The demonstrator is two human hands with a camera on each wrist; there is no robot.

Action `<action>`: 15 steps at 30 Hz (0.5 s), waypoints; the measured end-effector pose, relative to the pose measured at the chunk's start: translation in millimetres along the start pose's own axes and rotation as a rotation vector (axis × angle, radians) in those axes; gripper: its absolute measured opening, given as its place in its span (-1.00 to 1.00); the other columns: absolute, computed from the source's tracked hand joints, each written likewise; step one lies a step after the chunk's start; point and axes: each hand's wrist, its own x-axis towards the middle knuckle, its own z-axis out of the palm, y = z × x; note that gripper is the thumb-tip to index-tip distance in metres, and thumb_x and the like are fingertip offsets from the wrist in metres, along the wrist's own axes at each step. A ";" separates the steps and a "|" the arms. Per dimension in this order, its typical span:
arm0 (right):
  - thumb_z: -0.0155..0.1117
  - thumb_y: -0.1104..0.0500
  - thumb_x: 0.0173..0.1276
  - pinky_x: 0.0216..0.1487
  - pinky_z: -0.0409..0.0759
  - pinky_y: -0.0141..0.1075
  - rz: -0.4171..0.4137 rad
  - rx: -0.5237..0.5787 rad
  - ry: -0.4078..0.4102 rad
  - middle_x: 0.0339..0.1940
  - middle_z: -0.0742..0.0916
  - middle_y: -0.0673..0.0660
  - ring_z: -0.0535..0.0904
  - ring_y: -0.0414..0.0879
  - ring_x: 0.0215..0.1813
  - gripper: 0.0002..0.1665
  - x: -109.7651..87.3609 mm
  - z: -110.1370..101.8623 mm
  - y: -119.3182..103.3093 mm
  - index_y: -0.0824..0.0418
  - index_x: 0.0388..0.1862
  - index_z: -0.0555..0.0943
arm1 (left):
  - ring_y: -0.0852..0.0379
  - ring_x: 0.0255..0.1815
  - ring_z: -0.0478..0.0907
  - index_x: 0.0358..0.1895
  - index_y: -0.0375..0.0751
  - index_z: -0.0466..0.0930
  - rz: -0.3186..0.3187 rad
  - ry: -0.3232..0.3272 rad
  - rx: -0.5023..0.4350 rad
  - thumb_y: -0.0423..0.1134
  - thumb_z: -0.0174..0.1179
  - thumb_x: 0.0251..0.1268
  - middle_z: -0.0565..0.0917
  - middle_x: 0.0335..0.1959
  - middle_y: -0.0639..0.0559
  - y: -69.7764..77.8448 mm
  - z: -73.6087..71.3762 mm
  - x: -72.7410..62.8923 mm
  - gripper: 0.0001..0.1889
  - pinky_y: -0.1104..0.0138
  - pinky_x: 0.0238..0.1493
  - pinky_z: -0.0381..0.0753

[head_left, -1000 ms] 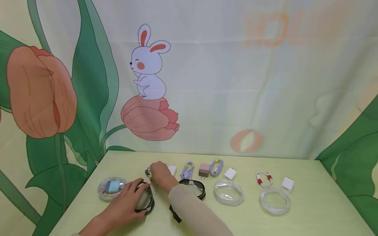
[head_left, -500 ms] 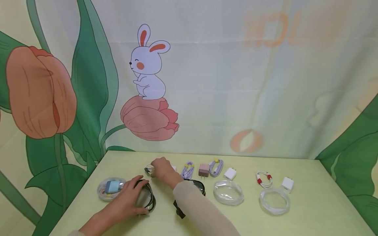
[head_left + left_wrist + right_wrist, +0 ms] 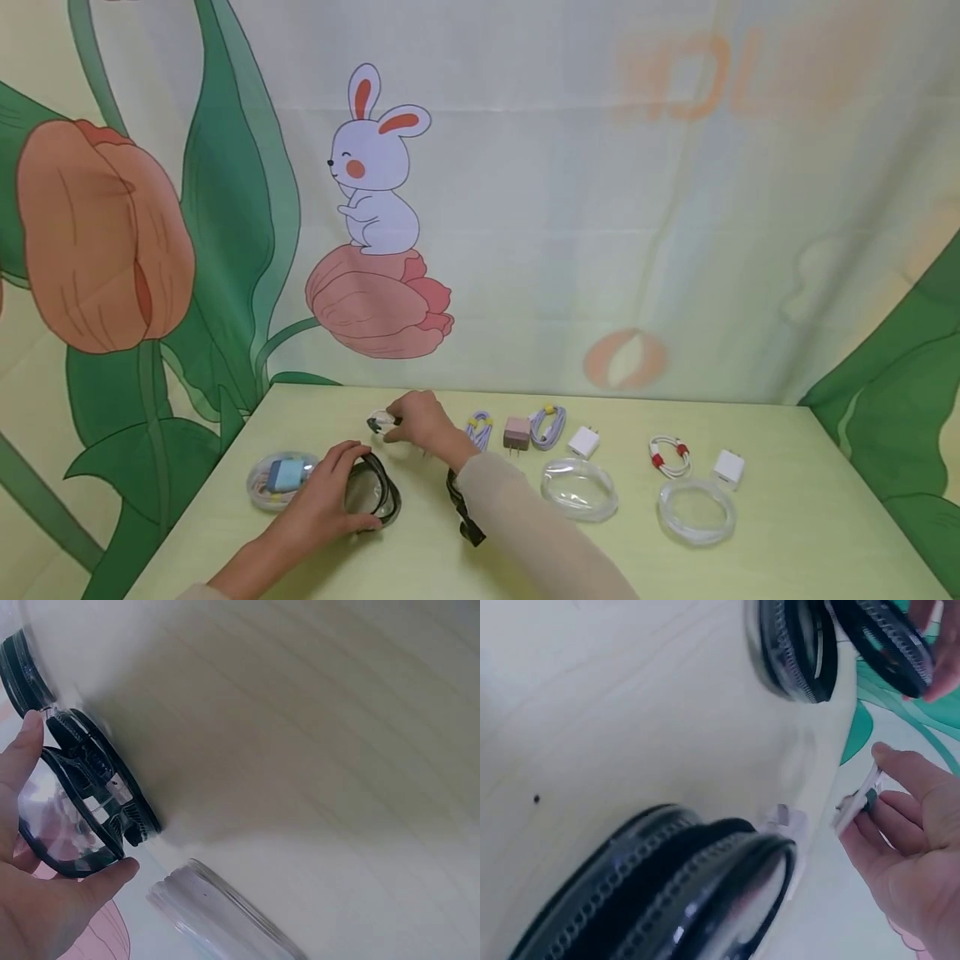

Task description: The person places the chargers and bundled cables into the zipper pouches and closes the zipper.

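Note:
My left hand [image 3: 318, 500] grips the raised lid of a round clear zip case [image 3: 386, 497] with black trim, thumb and fingers on opposite sides of the rim, as the left wrist view shows. The case stands open, its black zipper edge [image 3: 112, 769] parted. Behind it, my right hand [image 3: 429, 427] pinches a coiled white cable [image 3: 379, 422] with dark ties; in the right wrist view the coil [image 3: 859, 801] is between thumb and fingers. A second black-trimmed case [image 3: 656, 889] lies under the right forearm, mostly hidden in the head view.
A clear case with a blue charger [image 3: 286, 476] lies left. Purple cables [image 3: 550, 427], a pink charger [image 3: 516, 432], white chargers [image 3: 582, 442] and a red-tied white cable [image 3: 670, 457] line the back. Two clear round cases [image 3: 579, 490] lie right of the forearm.
My right hand has moved slightly up and right with the white cable, and its forearm has swung right. My left hand and the case lid have shifted a little right.

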 end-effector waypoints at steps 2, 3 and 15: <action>0.56 0.05 0.24 -0.34 0.38 -0.51 0.018 0.068 -0.013 -0.51 0.70 -0.10 0.50 -0.28 -0.41 -0.77 -2.6 -2.7 -0.2 0.18 -0.36 0.75 | -0.26 0.35 0.42 0.36 -0.36 0.39 -0.016 -0.011 -0.006 -0.02 0.71 -0.27 0.39 0.36 -0.32 0.5 0.0 0.1 0.04 -0.09 0.26 0.51; 0.57 0.05 0.23 -0.27 0.46 -0.52 0.038 0.110 -0.022 -0.40 0.77 -0.08 0.59 -0.28 -0.32 -0.75 -3.8 -4.3 -0.7 0.19 -0.25 0.80 | -0.26 0.36 0.42 0.37 -0.36 0.38 -0.022 -0.017 -0.009 -0.01 0.70 -0.26 0.39 0.37 -0.32 0.7 -0.2 0.1 0.04 -0.10 0.26 0.51; 0.55 0.20 0.24 -0.16 0.75 -0.20 0.424 0.966 -0.175 -0.26 0.80 0.15 0.78 0.01 -0.21 -0.70 -23.5 -21.5 -3.6 0.37 -0.12 0.77 | -0.30 0.38 0.40 0.37 -0.41 0.32 -0.025 0.025 -0.051 -0.11 0.70 -0.21 0.31 0.41 -0.34 4.3 4.3 -1.3 0.03 -0.11 0.29 0.48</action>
